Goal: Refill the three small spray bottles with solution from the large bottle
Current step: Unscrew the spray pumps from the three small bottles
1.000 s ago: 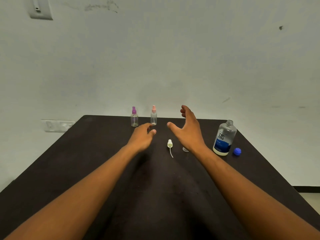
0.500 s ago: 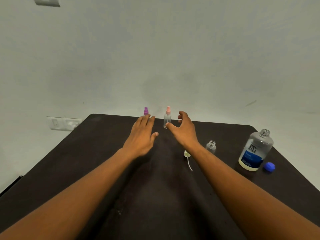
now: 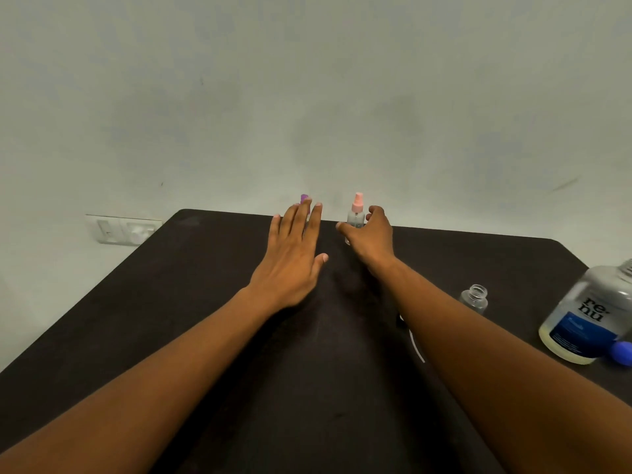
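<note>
Two capped small spray bottles stand at the far edge of the dark table. Of the purple-capped bottle only the cap shows above the fingertips of my left hand, which hovers flat with fingers straight. My right hand cups the pink-capped bottle, thumb on its left and fingers on its right, with no firm grip visible. A third small bottle stands uncapped to the right. Its white spray head tube pokes out from under my right forearm. The large bottle stands uncapped at the right edge.
The large bottle's blue cap lies on the table just right of it. A pale wall rises directly behind the table's far edge, with a switch plate at the left. The table's rounded corners show at far left and far right.
Both hands have moved forward to the two far bottles. My right hand went from beside the pink-capped bottle to cupping it. The view came closer, leaving the large bottle at the right edge.
</note>
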Demonstrator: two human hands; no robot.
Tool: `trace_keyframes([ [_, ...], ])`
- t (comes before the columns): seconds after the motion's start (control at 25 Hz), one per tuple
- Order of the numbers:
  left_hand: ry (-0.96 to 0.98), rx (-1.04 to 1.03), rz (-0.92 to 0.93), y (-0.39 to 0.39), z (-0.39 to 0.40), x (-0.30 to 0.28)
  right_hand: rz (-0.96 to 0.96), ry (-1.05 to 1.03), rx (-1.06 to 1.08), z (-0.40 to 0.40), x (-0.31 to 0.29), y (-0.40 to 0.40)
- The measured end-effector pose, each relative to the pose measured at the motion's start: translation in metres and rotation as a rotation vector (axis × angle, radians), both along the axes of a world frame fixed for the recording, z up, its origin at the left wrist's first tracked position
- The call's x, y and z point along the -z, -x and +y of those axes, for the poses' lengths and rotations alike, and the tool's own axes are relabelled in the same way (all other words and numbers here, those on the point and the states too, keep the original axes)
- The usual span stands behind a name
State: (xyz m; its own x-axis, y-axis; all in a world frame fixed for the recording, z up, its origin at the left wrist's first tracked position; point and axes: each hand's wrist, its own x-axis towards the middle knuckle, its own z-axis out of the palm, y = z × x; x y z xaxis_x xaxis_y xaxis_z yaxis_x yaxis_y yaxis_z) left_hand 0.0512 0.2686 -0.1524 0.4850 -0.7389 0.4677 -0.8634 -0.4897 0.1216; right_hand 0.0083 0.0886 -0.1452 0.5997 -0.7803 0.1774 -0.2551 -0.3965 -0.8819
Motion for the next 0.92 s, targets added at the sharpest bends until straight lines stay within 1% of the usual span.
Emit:
trace_keyframes([
  [0.16, 0.012, -0.003, 0.002, -0.005, -0.001, 0.000, -0.014, -0.069, 0.016, -0.006, 0.009, -0.017],
  [0.44, -0.004, 0.000, 0.039, 0.002, 0.001, -0.004, -0.016, -0.041, 0.040, -0.005, 0.010, -0.017],
  [0.68, 0.030, 0.011, 0.078, 0.029, 0.017, -0.025, -0.069, -0.057, -0.033, 0.021, -0.006, 0.025],
  [0.84, 0.138, 0.051, 0.151, 0.054, 0.033, -0.049, -0.143, -0.059, -0.085, 0.050, -0.023, 0.065],
  [0.92, 0.219, 0.064, 0.237, 0.070, 0.042, -0.063, -0.165, -0.072, -0.120, 0.067, -0.033, 0.088],
])
